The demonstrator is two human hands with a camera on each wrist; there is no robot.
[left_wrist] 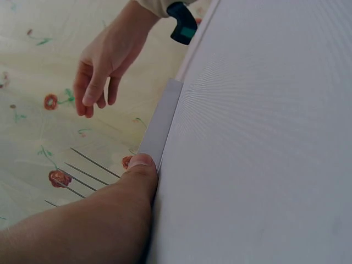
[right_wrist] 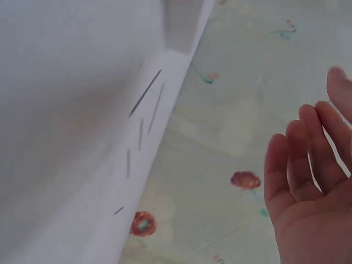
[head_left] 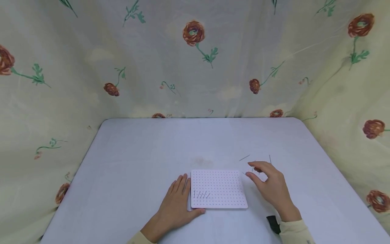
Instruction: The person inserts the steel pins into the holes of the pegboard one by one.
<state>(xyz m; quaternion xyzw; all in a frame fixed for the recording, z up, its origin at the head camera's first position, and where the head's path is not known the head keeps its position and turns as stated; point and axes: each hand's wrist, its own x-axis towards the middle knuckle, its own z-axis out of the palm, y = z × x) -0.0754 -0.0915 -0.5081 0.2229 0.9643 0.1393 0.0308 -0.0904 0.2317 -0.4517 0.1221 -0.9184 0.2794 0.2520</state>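
Right hand (head_left: 272, 185) near pins (head_left: 244, 158), perhaps metal

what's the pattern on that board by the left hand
The board is white, dark-dotted in even rows, clearest in the head view.

No txt, nos., labels, brands or signs legible in head or wrist cam views.
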